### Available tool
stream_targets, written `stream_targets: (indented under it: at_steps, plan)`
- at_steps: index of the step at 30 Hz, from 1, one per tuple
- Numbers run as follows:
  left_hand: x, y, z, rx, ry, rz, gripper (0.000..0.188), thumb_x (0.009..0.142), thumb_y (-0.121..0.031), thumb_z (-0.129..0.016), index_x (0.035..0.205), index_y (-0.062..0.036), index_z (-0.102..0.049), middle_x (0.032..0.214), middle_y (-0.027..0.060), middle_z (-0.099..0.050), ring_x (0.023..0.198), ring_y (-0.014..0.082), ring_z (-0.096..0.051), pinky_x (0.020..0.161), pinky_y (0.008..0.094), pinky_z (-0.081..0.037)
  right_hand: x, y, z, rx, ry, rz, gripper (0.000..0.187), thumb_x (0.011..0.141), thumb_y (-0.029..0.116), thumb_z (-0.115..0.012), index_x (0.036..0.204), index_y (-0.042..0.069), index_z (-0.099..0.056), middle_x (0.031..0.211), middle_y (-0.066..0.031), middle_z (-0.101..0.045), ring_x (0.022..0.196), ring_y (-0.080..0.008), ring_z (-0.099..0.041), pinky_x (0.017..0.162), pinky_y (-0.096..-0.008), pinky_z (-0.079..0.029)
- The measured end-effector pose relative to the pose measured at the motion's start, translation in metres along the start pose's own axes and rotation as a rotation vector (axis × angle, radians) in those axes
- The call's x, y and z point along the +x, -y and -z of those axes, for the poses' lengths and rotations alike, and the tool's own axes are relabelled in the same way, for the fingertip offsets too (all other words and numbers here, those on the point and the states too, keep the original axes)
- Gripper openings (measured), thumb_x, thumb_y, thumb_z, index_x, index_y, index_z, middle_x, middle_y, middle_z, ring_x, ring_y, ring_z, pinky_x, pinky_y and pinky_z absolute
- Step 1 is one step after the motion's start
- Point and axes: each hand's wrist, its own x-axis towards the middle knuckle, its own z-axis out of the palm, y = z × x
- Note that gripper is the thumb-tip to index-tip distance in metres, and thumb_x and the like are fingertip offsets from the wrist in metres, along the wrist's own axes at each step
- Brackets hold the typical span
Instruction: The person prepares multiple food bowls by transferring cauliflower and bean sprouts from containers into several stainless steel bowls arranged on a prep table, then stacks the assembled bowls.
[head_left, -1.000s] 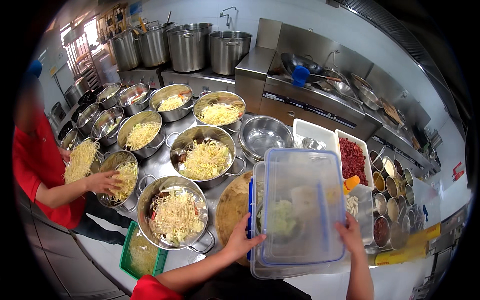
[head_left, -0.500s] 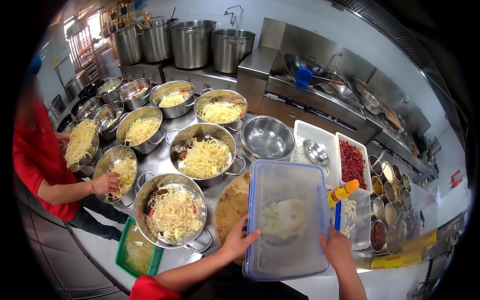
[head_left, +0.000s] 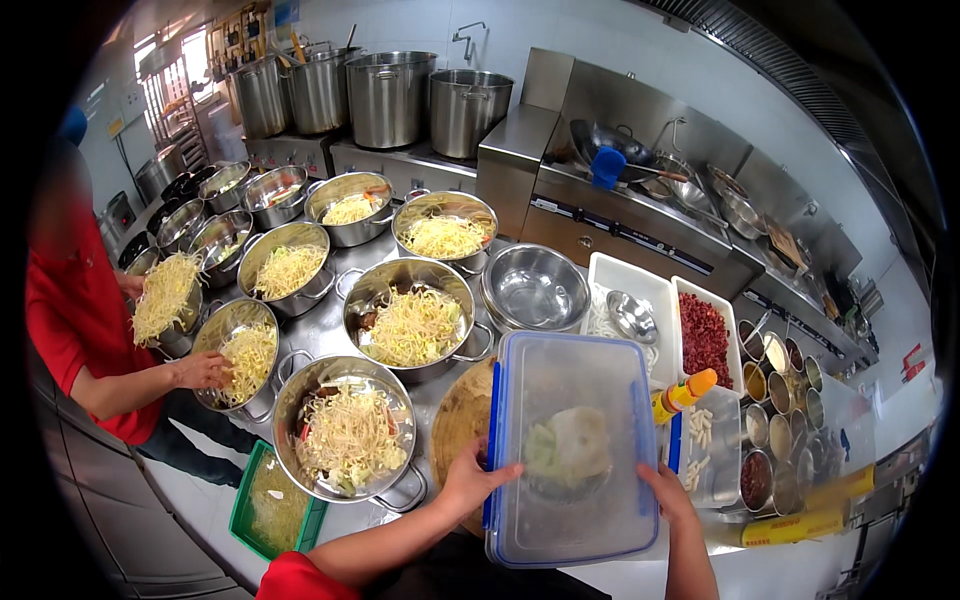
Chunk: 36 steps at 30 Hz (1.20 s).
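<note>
Between my two hands is a translucent plastic food container (head_left: 572,385) with a blue-edged lid, held above the front of the counter. Pale green and whitish contents show blurred through it; I cannot tell what they are. My left hand (head_left: 478,480) grips its left side, thumb on the lid, and my right hand (head_left: 667,492) grips the right side. Partly covered by the container, a round wooden chopping board (head_left: 460,415) lies to its left. A yellow bottle with an orange cap (head_left: 684,394) stands just right of it, near a clear tub (head_left: 712,450) of pale pieces.
Several steel pots hold bean sprouts, the nearest pot (head_left: 345,425) left of the board. Stacked steel bowls (head_left: 535,287), a white bin (head_left: 625,268) and dried red chillies (head_left: 705,333) sit beyond. At left, a co-worker's hand (head_left: 203,370) reaches into a pot above a green crate (head_left: 246,515).
The whole view has shifted slightly downward in the picture. The container stays in both hands, with its blue left edge showing more. The co-worker's hand has moved slightly left.
</note>
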Motion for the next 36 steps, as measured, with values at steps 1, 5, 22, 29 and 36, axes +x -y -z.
stream_targets:
  at_steps: [1, 5, 22, 29, 36]
  plan:
    - [0.0, 0.001, 0.0, 0.0, -0.006, -0.007, 0.068, 0.069, -0.022, -0.08, 0.121, 0.006, -0.045, 0.097, 0.0103, -0.06, 0.084, 0.0146, -0.057, 0.077, 0.0282, -0.047, 0.002, -0.002, 0.003, -0.006, 0.01, -0.008, 0.067, 0.077, 0.038, -0.068, 0.123, -0.005, -0.045, 0.109, -0.0131, -0.058, 0.097, -0.0195, -0.055, 0.082, -0.0294, -0.044]
    - [0.001, 0.004, 0.001, 0.076, -0.015, -0.025, 0.063, 0.07, -0.024, -0.079, 0.116, 0.0066, -0.048, 0.093, 0.0094, -0.061, 0.08, 0.0142, -0.057, 0.074, 0.0279, -0.048, 0.009, -0.007, 0.008, -0.006, 0.019, -0.038, 0.069, 0.074, 0.041, -0.069, 0.12, -0.005, -0.048, 0.108, -0.0127, -0.057, 0.097, -0.0195, -0.055, 0.08, -0.0293, -0.044]
    - [-0.002, -0.001, -0.007, 0.112, -0.005, -0.101, 0.069, 0.073, -0.025, -0.077, 0.121, 0.0083, -0.039, 0.106, 0.0144, -0.057, 0.094, 0.0173, -0.056, 0.082, 0.031, -0.046, -0.022, 0.019, -0.022, -0.583, -0.33, 0.394, 0.051, 0.088, 0.026, -0.054, 0.125, -0.005, -0.04, 0.116, -0.0248, -0.053, 0.107, -0.0336, -0.053, 0.091, -0.0354, -0.041]
    - [-0.007, -0.023, -0.007, 0.388, 0.035, -0.145, 0.059, 0.073, -0.027, -0.074, 0.111, 0.0081, -0.047, 0.092, 0.0181, -0.06, 0.082, 0.0272, -0.06, 0.073, 0.0346, -0.048, 0.02, -0.021, -0.002, -0.421, -0.403, 0.384, 0.057, 0.084, 0.032, -0.06, 0.123, -0.005, -0.043, 0.116, -0.02, -0.054, 0.106, -0.0304, -0.054, 0.091, -0.0353, -0.041]
    - [-0.01, -0.028, -0.003, 0.617, -0.006, -0.339, 0.048, 0.075, -0.029, -0.069, 0.1, 0.008, -0.051, 0.087, 0.0243, -0.06, 0.083, 0.0396, -0.058, 0.072, 0.0423, -0.048, 0.0, 0.018, -0.014, 0.119, -0.025, 0.049, 0.067, 0.078, 0.032, -0.067, 0.128, -0.004, -0.04, 0.116, -0.0112, -0.055, 0.102, -0.0213, -0.054, 0.086, -0.0335, -0.044]
